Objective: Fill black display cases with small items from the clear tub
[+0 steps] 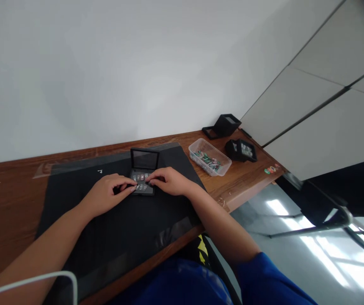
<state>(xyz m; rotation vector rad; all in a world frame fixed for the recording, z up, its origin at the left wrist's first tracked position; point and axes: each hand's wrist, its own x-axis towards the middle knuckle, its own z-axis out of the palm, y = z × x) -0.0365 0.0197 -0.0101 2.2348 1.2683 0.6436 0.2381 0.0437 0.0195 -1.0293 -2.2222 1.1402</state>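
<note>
A small black hinged case lies on the black mat with its lid raised; the lid has a clear window. Inside sit several small pale pieces in rows, one of them reddish. My left hand reaches in from the left, thumb and forefinger brought together over the pieces. From the right comes my right hand, its thumb and forefinger also pinched at the case's right side. Whatever either pinch holds is too small to make out.
The black mat covers much of the wooden table. Small white bits lie on it. To the right are a clear plastic tub of small green and pink pieces, black boxes and round stickers. A white cable crosses bottom left.
</note>
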